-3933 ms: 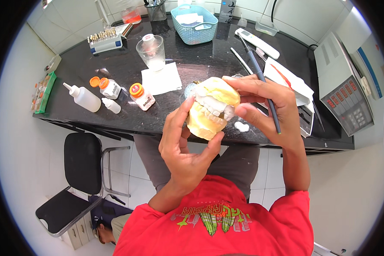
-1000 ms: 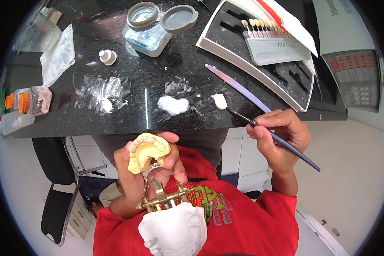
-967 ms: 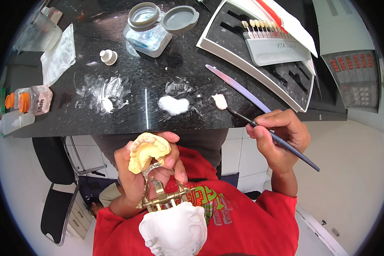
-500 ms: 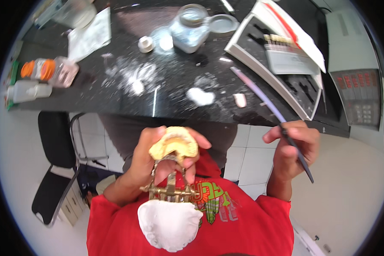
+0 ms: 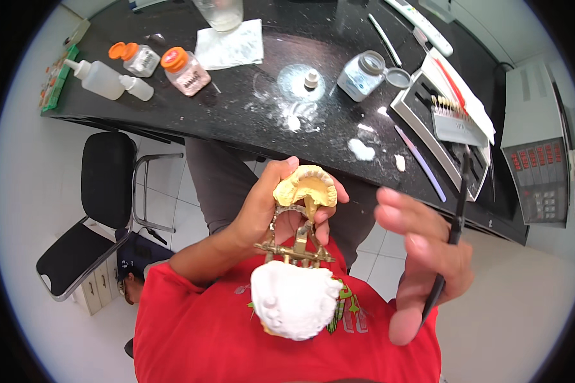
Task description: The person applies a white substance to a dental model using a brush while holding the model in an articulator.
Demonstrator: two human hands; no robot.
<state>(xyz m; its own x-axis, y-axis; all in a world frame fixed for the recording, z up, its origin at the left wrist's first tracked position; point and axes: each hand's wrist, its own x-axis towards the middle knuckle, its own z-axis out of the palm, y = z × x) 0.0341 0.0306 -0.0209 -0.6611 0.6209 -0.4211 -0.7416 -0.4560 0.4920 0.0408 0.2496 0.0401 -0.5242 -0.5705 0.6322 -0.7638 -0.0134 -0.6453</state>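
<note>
My left hand (image 5: 260, 204) grips a yellow dental cast (image 5: 305, 190) on a brass articulator (image 5: 298, 252). The articulator lies opened out, with a white plaster cast (image 5: 294, 299) on its near half over my red shirt. Beside it on the right, my right hand (image 5: 428, 262) holds a dark brush (image 5: 460, 217) nearly upright among its fingers, handle toward me. On the black worktop (image 5: 230, 105) in front are small white heaps (image 5: 361, 150) of powder or paste, a pale lump (image 5: 400, 163) and a lilac spatula (image 5: 418, 163).
Orange-capped jars (image 5: 186, 76), squeeze bottles (image 5: 99, 78), a glass (image 5: 218, 13), paper (image 5: 229, 45) and an open jar (image 5: 358, 76) stand farther back. Right are a shade-guide case (image 5: 447, 127) and a control unit (image 5: 535, 179). A chair (image 5: 105, 179) and another person's foot (image 5: 133, 287) are below left.
The yellow cast, held closed with teeth together earliest, is now opened out on the articulator. My right hand has left the pale lump and come nearer me, turning the brush upright. The view has shifted.
</note>
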